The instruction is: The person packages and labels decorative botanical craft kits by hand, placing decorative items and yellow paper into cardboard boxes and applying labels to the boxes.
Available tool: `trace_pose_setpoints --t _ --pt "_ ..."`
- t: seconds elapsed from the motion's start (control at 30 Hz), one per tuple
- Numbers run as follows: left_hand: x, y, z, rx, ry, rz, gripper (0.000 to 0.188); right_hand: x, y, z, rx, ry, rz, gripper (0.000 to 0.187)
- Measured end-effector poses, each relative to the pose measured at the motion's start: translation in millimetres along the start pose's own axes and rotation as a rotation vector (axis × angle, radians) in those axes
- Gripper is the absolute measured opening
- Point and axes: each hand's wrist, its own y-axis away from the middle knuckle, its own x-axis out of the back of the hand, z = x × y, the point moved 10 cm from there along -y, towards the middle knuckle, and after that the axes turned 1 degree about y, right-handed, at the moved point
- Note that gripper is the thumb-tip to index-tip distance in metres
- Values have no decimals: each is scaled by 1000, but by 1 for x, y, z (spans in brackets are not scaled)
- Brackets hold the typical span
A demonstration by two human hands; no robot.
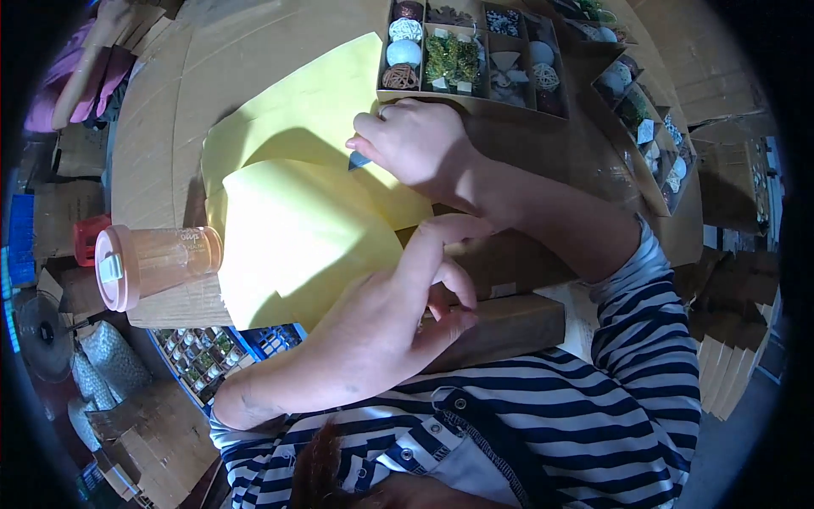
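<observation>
My right hand (415,144) is closed, fingers curled over a small dark, pointed blade (359,159); the rest of that tool is hidden in my grip. The blade's tip sits over yellow paper (280,93), beside a raised, curled flap (314,229) of yellow paper lit brightly from above. Nearer my body, my left hand (381,314) reaches across to the right below the right wrist. Its fingers are bent and apart, with nothing visible between them, above a brown cardboard box (509,327).
A compartment box of ornaments (454,95) lies beyond my right hand, and another ornament box (640,161) sits farther right. At left is a clear cup (174,254) with a pink lid. Another person's arm (80,72) shows at upper left. Ornaments in a blue crate (199,356) are below the table edge.
</observation>
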Motion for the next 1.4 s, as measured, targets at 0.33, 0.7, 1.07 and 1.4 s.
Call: trace_pose_setpoints --t 0.33,0.7,1.07,1.4 --pt "-1 20 41 -335 -766 363 60 3 1 -2 25 72 55 25" --pt "16 81 -29 -128 -298 -113 84 9 3 -5 77 105 129 26" --pt "-7 37 7 -431 -262 153 75 4 0 -11 118 111 139 26" --pt "17 50 -62 -173 364 108 12 8 1 -7 100 101 162 25"
